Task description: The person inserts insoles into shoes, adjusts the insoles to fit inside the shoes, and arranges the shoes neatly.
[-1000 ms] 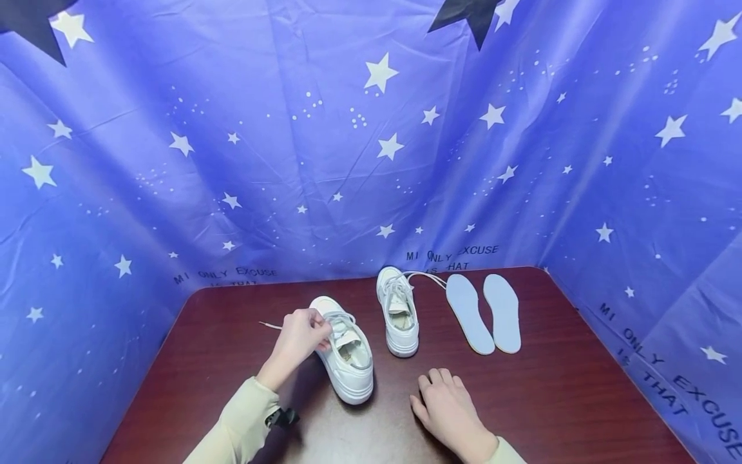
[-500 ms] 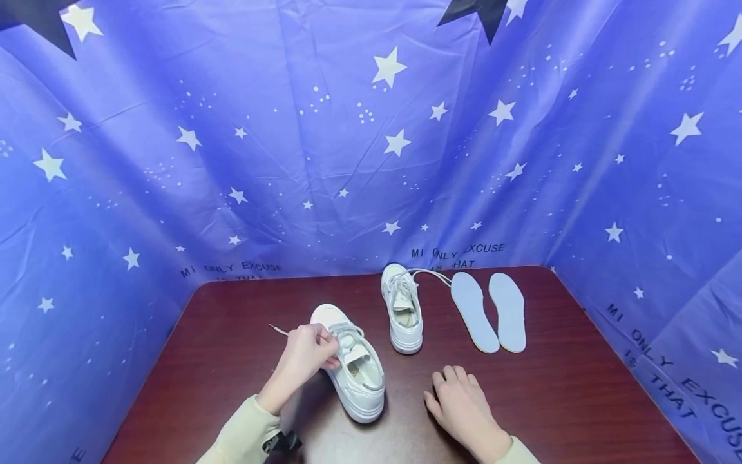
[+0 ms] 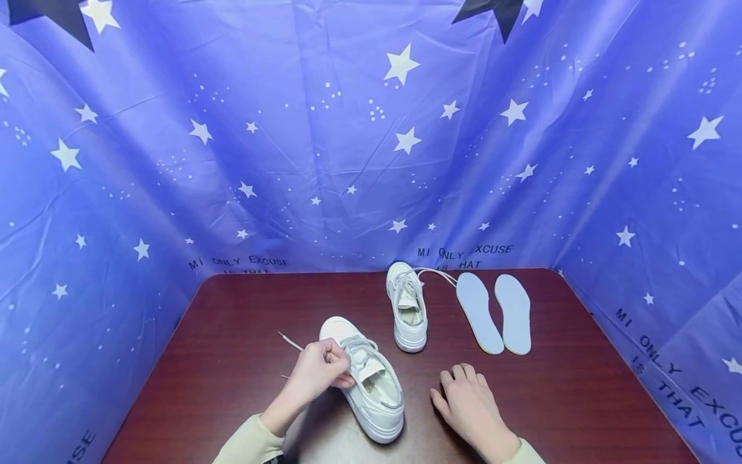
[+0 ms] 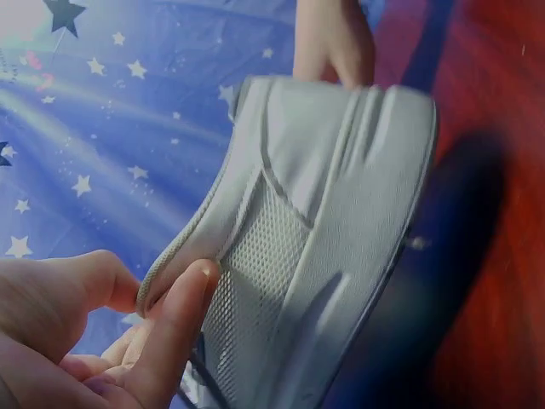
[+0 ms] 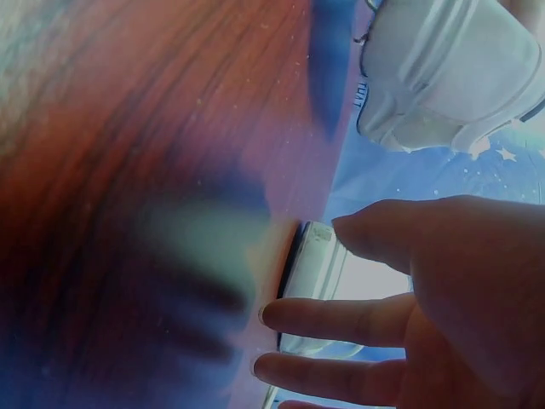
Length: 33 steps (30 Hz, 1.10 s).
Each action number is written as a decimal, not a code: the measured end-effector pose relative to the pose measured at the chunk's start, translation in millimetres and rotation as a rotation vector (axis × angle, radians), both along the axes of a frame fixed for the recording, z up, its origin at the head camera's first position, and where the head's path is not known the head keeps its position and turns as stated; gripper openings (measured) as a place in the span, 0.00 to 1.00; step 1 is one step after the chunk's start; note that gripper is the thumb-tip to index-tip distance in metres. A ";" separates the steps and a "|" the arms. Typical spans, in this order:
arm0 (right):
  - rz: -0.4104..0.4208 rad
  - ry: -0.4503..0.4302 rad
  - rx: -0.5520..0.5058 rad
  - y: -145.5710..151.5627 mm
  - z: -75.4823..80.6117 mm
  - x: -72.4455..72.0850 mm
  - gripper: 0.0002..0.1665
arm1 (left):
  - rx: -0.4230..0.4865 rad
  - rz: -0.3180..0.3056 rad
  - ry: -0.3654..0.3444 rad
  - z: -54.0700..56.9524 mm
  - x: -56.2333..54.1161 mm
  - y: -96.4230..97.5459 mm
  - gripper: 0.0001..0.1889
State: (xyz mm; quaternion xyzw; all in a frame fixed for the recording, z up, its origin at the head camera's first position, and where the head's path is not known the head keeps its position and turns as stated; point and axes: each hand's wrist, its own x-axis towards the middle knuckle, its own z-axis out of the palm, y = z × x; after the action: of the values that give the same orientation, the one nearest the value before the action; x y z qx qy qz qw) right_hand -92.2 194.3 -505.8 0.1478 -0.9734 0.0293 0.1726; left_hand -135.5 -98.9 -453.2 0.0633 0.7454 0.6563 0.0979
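Near white lace-up sneaker (image 3: 378, 401): drawn closer to the person over the last second, toe pointing away, now on the table (image 3: 226, 348) between the hands, so probably easier to work on. Left hand (image 3: 317, 372) pinches its collar edge, thumb and finger clamped on it. Loose lace end (image 3: 291, 341) sticks out left. Right hand (image 3: 471, 406) about where it was, fingers apart, holding nothing. Second sneaker (image 3: 410, 335) and white insoles (image 3: 480, 314) beyond look unmoved.
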 end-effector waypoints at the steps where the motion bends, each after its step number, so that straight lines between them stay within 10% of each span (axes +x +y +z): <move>1: 0.001 0.003 -0.004 0.1 0.1 -0.1 0.16 | 0.015 -0.003 -0.008 -0.7 2.2 1.1 0.06; 21: -0.054 0.009 -0.011 5.5 9.2 -1.1 0.16 | 0.312 0.025 -0.140 -23.4 37.0 33.7 0.03; 33: -0.107 0.085 -0.119 4.3 15.8 -9.1 0.11 | 0.322 0.016 -0.152 -33.2 44.8 39.7 0.05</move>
State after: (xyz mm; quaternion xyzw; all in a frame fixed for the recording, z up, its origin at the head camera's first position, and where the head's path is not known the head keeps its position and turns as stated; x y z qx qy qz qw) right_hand -101.3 198.6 -490.0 0.0862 -0.9682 0.0715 0.2236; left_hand -90.6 -59.2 -486.3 0.0221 0.6216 0.7709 0.1374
